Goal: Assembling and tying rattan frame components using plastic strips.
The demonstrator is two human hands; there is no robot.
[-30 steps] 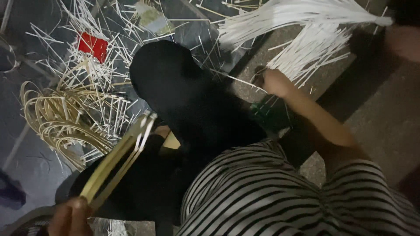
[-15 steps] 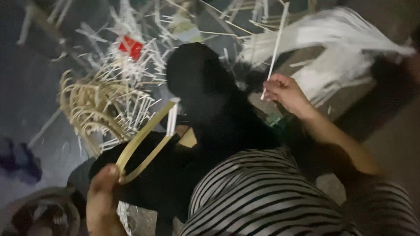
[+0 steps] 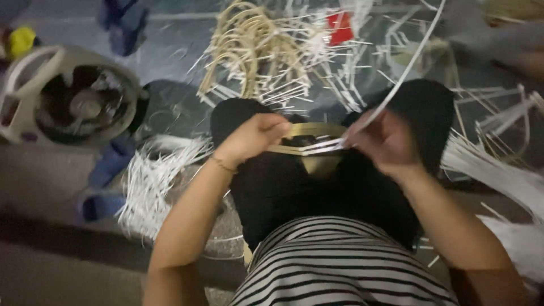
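Between both hands (image 3: pixel 317 141), a flat pale-yellow cane hoop (image 3: pixel 309 139), bent narrow

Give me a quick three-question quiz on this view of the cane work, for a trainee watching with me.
1. True or false: both hands are on the tan bent frame held over the lap.
2. Which hand pinches the long white strip? A) left hand B) right hand C) neither
3. What lies on the floor to the left of the left hand?

Key
1. True: the left hand grips one end and the right hand meets the other.
2. B: the strip rises up and away from the right hand.
3. A bundle of white strips, with a round fan beyond it.
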